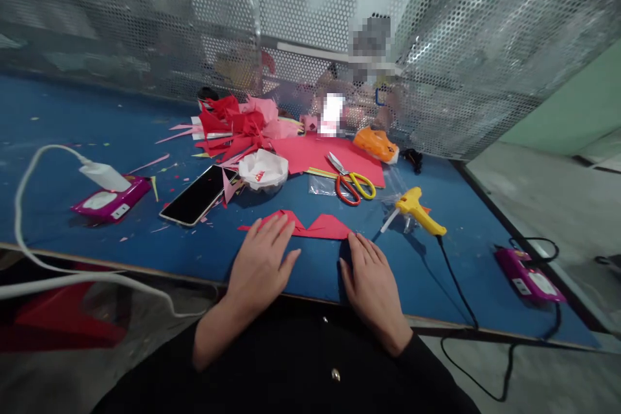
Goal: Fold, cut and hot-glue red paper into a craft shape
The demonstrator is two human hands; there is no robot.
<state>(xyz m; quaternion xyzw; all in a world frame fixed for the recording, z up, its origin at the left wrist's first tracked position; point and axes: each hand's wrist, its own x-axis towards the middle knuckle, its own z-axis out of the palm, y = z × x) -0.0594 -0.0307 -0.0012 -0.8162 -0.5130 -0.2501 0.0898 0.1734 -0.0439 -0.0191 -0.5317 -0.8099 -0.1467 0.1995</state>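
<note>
A folded piece of red paper (pixel 327 227) lies on the blue table, its straight edge toward me and two peaks pointing away. My left hand (pixel 262 259) rests flat on its left part, fingers stretched out and covering some of it. At the paper's right corner is my right hand (pixel 373 278), palm down, with extended fingertips touching or just beside the tip. Neither hand grips anything. Beyond the paper are scissors (pixel 350 182) with one red and one yellow handle, lying partly on a red sheet (pixel 310 150). A white paper bowl (pixel 263 169) sits farther left.
A yellow glue gun (pixel 418 208) with a black cord lies right of my hands. To the left are a phone (pixel 198 197) and a purple power socket (pixel 112 199) with a white charger. Red and pink scraps (pixel 237 119) pile up behind, near an orange packet (pixel 376 144) and perforated metal screen (pixel 301 13).
</note>
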